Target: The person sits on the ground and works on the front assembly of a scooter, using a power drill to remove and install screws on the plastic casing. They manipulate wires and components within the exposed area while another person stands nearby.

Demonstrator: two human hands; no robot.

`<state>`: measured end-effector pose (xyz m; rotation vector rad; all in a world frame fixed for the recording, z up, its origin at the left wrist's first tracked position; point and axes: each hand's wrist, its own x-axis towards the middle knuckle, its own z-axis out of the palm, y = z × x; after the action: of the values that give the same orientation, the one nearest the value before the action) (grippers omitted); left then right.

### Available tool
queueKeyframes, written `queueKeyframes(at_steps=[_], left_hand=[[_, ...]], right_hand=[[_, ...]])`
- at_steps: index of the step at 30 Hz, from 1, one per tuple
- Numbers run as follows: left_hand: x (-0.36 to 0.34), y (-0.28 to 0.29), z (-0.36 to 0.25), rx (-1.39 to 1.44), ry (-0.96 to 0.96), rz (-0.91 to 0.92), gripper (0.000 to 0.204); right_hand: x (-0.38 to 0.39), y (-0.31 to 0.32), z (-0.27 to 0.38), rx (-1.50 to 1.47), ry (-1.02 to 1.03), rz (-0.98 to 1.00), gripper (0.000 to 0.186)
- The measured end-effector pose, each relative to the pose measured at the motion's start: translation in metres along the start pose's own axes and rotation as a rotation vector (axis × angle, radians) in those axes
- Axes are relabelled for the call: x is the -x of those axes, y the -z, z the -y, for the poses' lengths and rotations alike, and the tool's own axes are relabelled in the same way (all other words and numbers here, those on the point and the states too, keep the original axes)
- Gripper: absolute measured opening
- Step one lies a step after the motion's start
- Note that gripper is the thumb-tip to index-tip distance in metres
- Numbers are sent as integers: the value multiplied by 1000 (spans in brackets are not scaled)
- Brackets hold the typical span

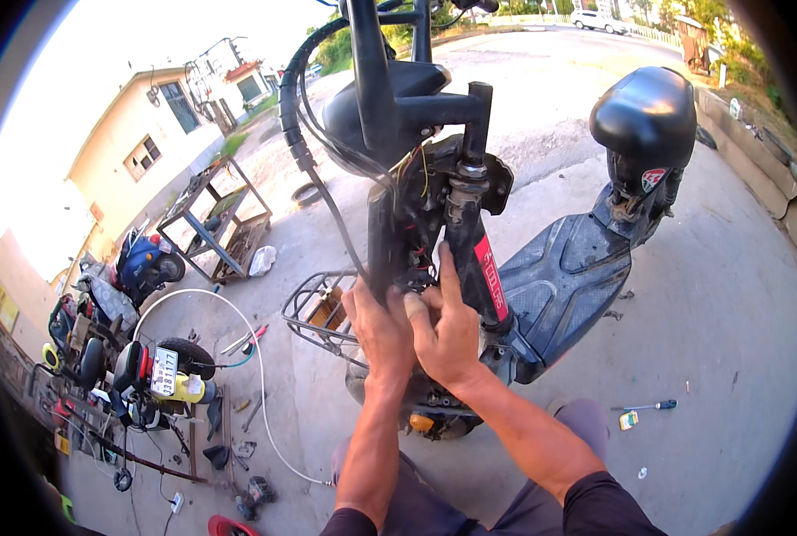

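Both hands meet at the front of a black electric scooter, low between its two dark tubes. My left hand (382,334) is closed, fingers curled beside the left tube (381,234). What it grips is hidden. My right hand (445,332) touches the left one. Its index finger stretches up along the tube with a red label (490,279), while the thumb and other fingers close on something too small to make out. Above the hands, thin loose wires (409,179) hang from the opened front. A black wrapped cable (293,125) runs down toward my left hand.
A wire basket (318,313) juts out left of my hands. The scooter's footboard (564,281) and black seat (644,112) extend right. A screwdriver (658,406) lies on the ground at right. Parked scooters (148,259), a pale hose (260,357) and a metal rack (215,219) are at left.
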<state>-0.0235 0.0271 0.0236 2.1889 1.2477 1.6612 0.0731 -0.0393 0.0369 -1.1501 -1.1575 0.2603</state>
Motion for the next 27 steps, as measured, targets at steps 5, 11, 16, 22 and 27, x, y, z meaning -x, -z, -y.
queueKeyframes(at_steps=[5,11,16,22,27], left_hand=[[0,0,-2,18,-4,-10,49],[-2,0,-1,7,-19,-8,48],[-5,1,-2,-19,-59,-28,42],[-6,-3,-3,7,-38,-46,43],[-6,-2,-1,19,-28,-34,42]], right_hand=[[-5,-2,7,226,102,32,72],[-33,3,13,345,-10,131,63],[-4,-5,2,21,48,-92,58],[24,4,-20,63,-15,-50,68],[17,14,5,17,-216,154,88]])
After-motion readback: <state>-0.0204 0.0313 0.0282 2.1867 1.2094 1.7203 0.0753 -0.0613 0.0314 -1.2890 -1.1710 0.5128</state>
